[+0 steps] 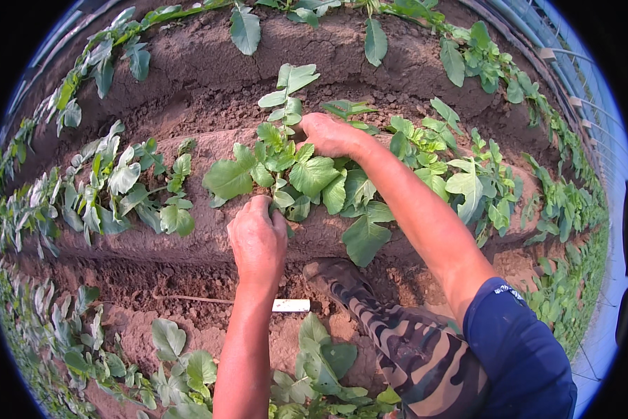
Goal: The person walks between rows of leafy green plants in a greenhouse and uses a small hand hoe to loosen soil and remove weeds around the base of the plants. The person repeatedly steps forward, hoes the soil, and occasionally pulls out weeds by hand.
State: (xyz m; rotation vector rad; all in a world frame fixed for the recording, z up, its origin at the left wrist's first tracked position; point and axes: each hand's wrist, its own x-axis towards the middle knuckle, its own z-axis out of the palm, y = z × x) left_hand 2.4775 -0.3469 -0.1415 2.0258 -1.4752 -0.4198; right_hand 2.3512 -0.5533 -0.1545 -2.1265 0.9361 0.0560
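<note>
A leafy green plant with lobed leaves (pixel 312 175) grows on the middle soil ridge (pixel 199 235), between my two hands. My left hand (pixel 259 235) is at the plant's near side, its fingertips among the lower leaves and stems. On the far side, my right hand (pixel 327 135) reaches in behind the leaves, with its fingertips hidden. Whether either hand grips a stem cannot be made out. Below my hands, a tool with a white handle (pixel 291 305) and a thin, rusty-looking rod (pixel 193 299) lies in the furrow, partly behind my left forearm.
More leafy plants stand on this ridge to the left (pixel 120 183) and right (pixel 471 183). Another planted ridge (pixel 314 50) runs beyond a crumbly furrow. My shoe (pixel 332 277) rests in the near furrow. Plastic sheeting on a frame (pixel 581 68) curves along the right.
</note>
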